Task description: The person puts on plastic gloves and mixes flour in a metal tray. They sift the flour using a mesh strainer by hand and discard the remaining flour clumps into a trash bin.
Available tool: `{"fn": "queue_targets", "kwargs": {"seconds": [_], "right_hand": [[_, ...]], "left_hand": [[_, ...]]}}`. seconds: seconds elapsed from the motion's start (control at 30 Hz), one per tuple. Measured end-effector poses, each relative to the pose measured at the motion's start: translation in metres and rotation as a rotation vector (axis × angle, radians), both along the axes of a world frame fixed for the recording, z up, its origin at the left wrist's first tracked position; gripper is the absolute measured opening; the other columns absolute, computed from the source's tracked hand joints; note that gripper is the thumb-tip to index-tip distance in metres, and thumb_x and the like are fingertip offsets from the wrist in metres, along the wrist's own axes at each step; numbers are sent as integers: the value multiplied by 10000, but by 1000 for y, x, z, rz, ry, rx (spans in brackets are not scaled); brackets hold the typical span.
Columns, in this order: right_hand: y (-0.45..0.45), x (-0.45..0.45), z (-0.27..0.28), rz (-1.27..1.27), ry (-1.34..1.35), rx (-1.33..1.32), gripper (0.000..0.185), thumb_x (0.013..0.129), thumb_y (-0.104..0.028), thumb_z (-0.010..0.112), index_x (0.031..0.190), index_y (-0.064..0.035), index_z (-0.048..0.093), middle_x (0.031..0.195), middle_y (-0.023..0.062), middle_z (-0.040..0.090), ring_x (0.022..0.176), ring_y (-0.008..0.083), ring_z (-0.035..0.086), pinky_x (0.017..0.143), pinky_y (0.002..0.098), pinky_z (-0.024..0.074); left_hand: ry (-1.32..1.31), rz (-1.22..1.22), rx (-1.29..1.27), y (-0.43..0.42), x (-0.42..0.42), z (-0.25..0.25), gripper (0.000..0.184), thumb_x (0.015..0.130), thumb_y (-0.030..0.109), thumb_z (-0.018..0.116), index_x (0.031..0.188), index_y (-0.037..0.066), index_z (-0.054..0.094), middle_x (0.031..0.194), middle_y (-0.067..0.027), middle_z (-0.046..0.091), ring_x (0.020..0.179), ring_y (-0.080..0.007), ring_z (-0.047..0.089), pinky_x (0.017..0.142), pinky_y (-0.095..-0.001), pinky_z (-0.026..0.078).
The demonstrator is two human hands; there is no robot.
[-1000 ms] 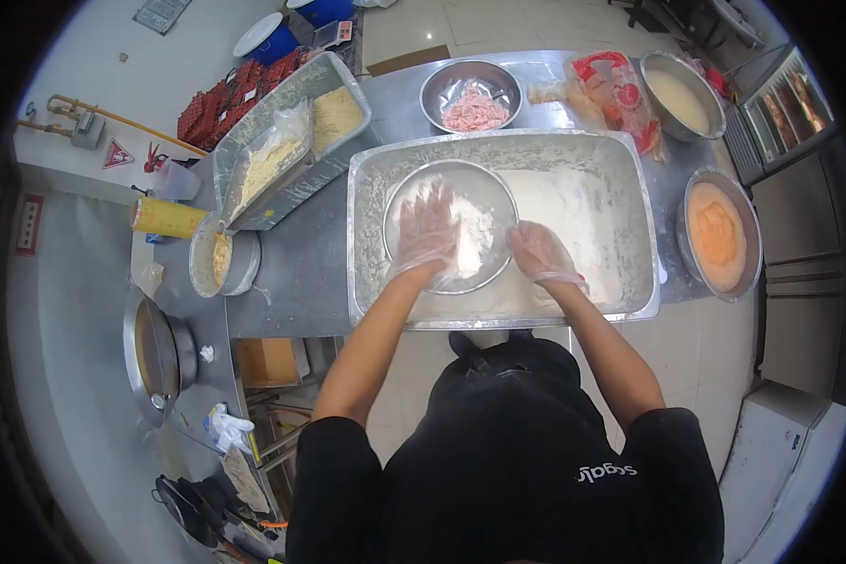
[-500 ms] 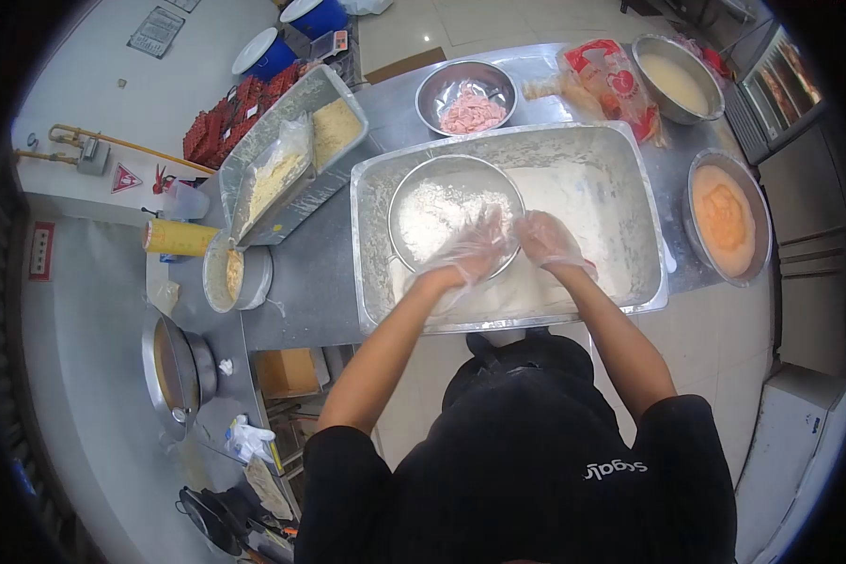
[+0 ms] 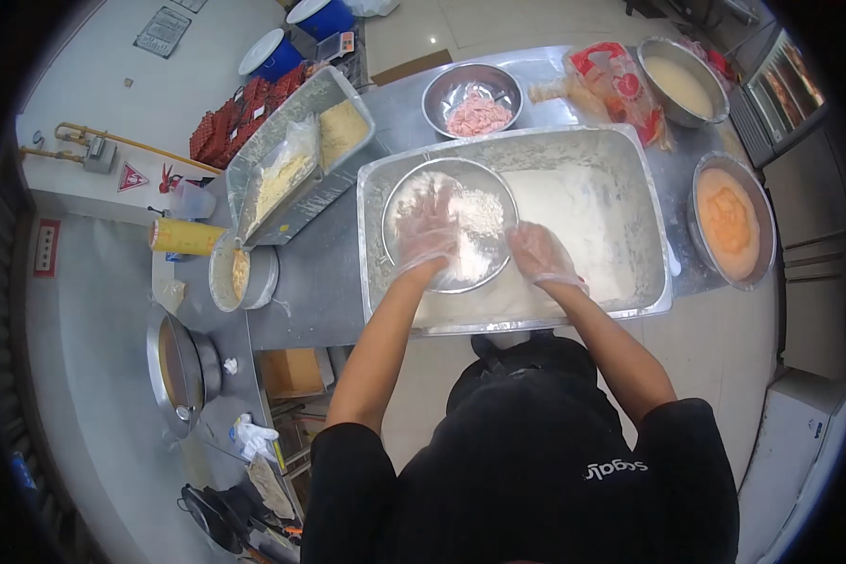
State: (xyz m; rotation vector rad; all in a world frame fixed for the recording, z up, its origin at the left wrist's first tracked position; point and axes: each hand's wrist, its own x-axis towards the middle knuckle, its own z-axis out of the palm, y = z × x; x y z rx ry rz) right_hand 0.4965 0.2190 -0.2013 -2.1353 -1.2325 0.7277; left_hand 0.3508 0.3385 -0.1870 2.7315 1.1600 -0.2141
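A round sieve (image 3: 509,184) is over a deep metal tray (image 3: 650,218) with a layer of white flour (image 3: 573,202) at its bottom. White, partly lumpy flour (image 3: 479,214) lies inside the sieve. My left hand (image 3: 430,226), in a clear plastic glove, is laid on the sieve's left part, fingers spread over the flour. At the sieve's right edge is my right hand (image 3: 540,254), gloved too, closed on the rim. Its fingertips are partly hidden.
Behind the tray stands a bowl of pink meat pieces (image 3: 479,115) near a red plastic bag (image 3: 613,80). Bowls of pale liquid (image 3: 679,86) and orange mixture (image 3: 727,221) are to the right. A grey bin with crumbs (image 3: 343,132) and a small pot (image 3: 240,273) stand left.
My left hand has swept from the sieve's right side to its left, fingers now spread. The sieve has shifted slightly left; my right hand stays at its rim.
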Motion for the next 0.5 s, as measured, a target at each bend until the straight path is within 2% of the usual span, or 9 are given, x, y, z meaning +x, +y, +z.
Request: {"fn": "queue_targets", "kwargs": {"seconds": [0.07, 0.13, 0.2, 0.27, 0.3, 0.37, 0.4, 0.43, 0.5], "right_hand": [[-6, -7, -3, -9, -19, 37, 402, 908, -296, 362, 837, 7, 617, 913, 256, 612, 872, 424, 581, 803, 497, 441], [-3, -4, -3, -19, -70, 101, 388, 912, -297, 373, 836, 5, 605, 868, 263, 604, 843, 430, 575, 756, 494, 442], [-8, 3, 0, 55, -51, 7, 426, 911, -321, 356, 833, 7, 616, 874, 263, 613, 855, 426, 582, 795, 492, 442], [-14, 12, -5, 111, -59, -13, 446, 911, -334, 350, 833, 9, 625, 875, 262, 618, 858, 424, 587, 811, 492, 443], [-15, 16, -9, 120, -71, 17, 448, 911, -335, 351, 835, 9, 627, 872, 262, 618, 855, 424, 590, 807, 492, 444], [-10, 23, -17, 88, -76, 50, 450, 909, -335, 356, 836, 13, 632, 871, 262, 620, 851, 424, 594, 800, 493, 447], [-5, 27, -17, 43, -67, 48, 449, 907, -334, 360, 837, 16, 634, 874, 262, 622, 851, 424, 596, 796, 494, 450], [-6, 29, -14, 0, -62, 40, 449, 905, -332, 363, 837, 19, 635, 876, 262, 623, 851, 423, 598, 793, 494, 453], [-3, 23, -2, 102, -116, -9, 452, 903, -335, 365, 844, 17, 642, 880, 257, 627, 853, 421, 603, 789, 492, 458]], "left_hand": [[36, 65, 50, -7, 7, -4, 644, 963, 349, 316, 1468, 16, 97, 1513, -251, 104, 1399, -403, 136, 1116, -546, 158], [251, -235, 162, -23, 9, 6, 609, 964, 315, 308, 1463, 24, 116, 1512, -244, 118, 1399, -389, 146, 1115, -546, 155], [-43, -223, -182, -23, -1, 8, 566, 960, 288, 331, 1468, 90, 180, 1514, -211, 164, 1395, -363, 181, 1117, -555, 120], [128, -114, -95, -2, -13, 10, 618, 964, 379, 321, 1497, 184, 76, 1545, -138, 109, 1420, -314, 130, 1129, -525, 113], [47, -46, -175, 3, -15, 13, 605, 959, 397, 336, 1494, 216, 121, 1545, -116, 130, 1414, -301, 162, 1137, -477, 131], [29, -81, -326, 0, -10, 13, 597, 955, 391, 347, 1489, 205, 156, 1542, -107, 151, 1401, -307, 197, 1136, -461, 147], [26, -106, -404, -6, -5, 25, 593, 953, 388, 352, 1486, 199, 173, 1540, -102, 162, 1395, -310, 215, 1136, -454, 156], [-104, -47, -598, -18, 1, 53, 586, 955, 382, 340, 1481, 172, 192, 1538, -108, 160, 1393, -317, 217, 1139, -426, 158], [-226, -38, -393, -13, 1, 40, 584, 960, 373, 337, 1482, 161, 181, 1531, -129, 177, 1394, -325, 207, 1143, -396, 159]]}}
